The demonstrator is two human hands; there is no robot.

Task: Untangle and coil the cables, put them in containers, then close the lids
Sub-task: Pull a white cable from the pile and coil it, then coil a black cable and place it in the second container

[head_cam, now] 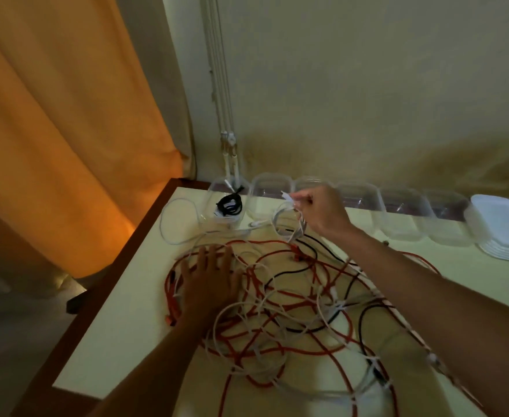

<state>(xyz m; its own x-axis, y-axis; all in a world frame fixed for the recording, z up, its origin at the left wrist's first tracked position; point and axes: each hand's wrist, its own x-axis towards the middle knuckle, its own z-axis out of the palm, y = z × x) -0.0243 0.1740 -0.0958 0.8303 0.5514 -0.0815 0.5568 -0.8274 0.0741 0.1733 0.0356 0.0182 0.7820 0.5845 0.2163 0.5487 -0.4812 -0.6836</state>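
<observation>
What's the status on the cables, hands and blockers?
Left hand flat on tangle. Right hand grips white cable, part coiled. Black coil in first container. Pile knotted.

No legible text, label, brand, number or sign appears on any item in the head view.

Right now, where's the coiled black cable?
In the head view, the coiled black cable sits inside the leftmost clear container of the row along the wall, at the table's far left, left of the right hand.
</observation>
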